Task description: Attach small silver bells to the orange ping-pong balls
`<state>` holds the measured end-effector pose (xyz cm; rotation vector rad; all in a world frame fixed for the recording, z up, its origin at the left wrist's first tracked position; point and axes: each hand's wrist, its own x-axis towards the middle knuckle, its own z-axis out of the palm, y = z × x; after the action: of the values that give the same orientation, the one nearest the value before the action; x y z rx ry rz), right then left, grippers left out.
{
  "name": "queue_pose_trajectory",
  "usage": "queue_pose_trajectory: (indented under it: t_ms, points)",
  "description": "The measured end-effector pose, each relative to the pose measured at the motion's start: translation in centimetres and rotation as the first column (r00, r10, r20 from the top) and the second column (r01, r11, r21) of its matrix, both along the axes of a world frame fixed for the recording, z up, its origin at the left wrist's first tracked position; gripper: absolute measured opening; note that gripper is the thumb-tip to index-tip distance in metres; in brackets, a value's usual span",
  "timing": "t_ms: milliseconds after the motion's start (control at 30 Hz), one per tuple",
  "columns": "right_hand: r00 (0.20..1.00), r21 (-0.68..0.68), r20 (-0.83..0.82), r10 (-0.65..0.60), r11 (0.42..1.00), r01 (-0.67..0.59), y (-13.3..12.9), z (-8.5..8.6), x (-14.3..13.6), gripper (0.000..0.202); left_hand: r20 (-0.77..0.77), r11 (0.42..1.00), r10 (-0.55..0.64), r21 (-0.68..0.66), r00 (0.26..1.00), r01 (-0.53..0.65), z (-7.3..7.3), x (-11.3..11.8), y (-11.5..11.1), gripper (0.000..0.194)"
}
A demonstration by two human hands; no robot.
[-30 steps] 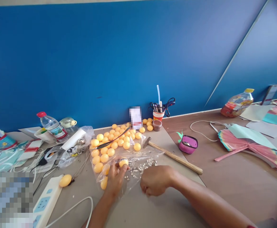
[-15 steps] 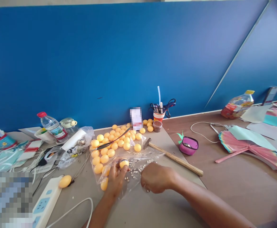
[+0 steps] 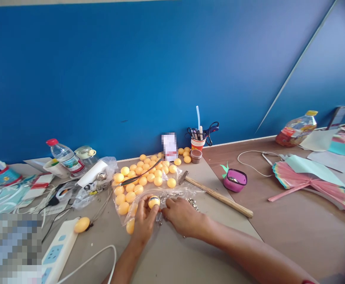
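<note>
An orange table tennis ball [image 3: 154,202] with a dark and silvery band near its top is gripped by the fingers of my left hand [image 3: 144,219]. Just to its right, my right hand [image 3: 184,217] has its fingers drawn together, close to the ball; whatever they pinch is hidden. Small shiny silver pieces [image 3: 194,204] lie on a clear plastic bag [image 3: 184,192], partly under my right hand. Beyond my left hand, many more orange balls [image 3: 143,181] sit in and around the plastic, with a dark strap [image 3: 139,176] across them.
A hammer [image 3: 220,197] lies to the right, beside a purple pouch [image 3: 235,180]. At the back stands a cup of pens and tools [image 3: 197,145]. To the left are a power strip [image 3: 57,248], cables and a water bottle [image 3: 68,159]. Far right, a pink paper fan [image 3: 305,181].
My right hand has moved left and slightly up from the silver pieces, close to the ball. My left hand keeps its hold on the ball, nearly unmoved.
</note>
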<state>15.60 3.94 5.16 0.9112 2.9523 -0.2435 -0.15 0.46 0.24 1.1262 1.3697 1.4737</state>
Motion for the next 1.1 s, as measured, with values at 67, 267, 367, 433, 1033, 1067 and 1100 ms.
queue_pose_trajectory:
  t_ms: [67,267,367,433,1033,1067,1100]
  points:
    - [0.999,0.025,-0.023,0.029,0.999,-0.028,-0.1,-0.6,-0.3,0.021,-0.002,1.0,-0.003,-0.003,1.0,0.003,-0.2,-0.1,0.1,0.032]
    - [0.998,0.044,-0.045,0.039,0.998,-0.037,0.1,-1.9,-0.8,0.016,-0.002,1.0,0.009,-0.004,1.0,-0.009,-0.6,-0.2,0.1,0.039]
    - [0.999,0.036,0.002,0.045,0.998,-0.045,0.5,-1.8,-0.6,0.016,-0.001,1.0,0.006,-0.006,1.0,-0.006,-0.5,-0.2,0.0,0.039]
    - [0.998,0.027,0.041,0.042,0.999,-0.043,0.6,-1.5,-0.5,0.017,-0.002,1.0,0.007,-0.006,1.0,-0.007,-0.4,-0.1,0.0,0.039]
    - [0.999,-0.157,-0.038,-0.009,0.988,0.002,1.3,0.5,0.7,0.034,0.052,0.999,-0.031,-0.025,0.998,0.032,-0.9,-0.4,0.1,0.035]
    - [0.996,-0.199,-0.081,-0.024,0.98,0.007,1.5,0.9,1.0,0.036,0.061,0.999,-0.044,-0.013,0.997,0.045,-0.8,-0.3,0.1,0.036]
    - [0.99,-0.243,-0.133,-0.042,0.97,0.009,1.6,1.3,1.3,0.038,0.067,0.998,-0.062,-0.003,0.996,0.063,-0.6,-0.3,0.1,0.039]
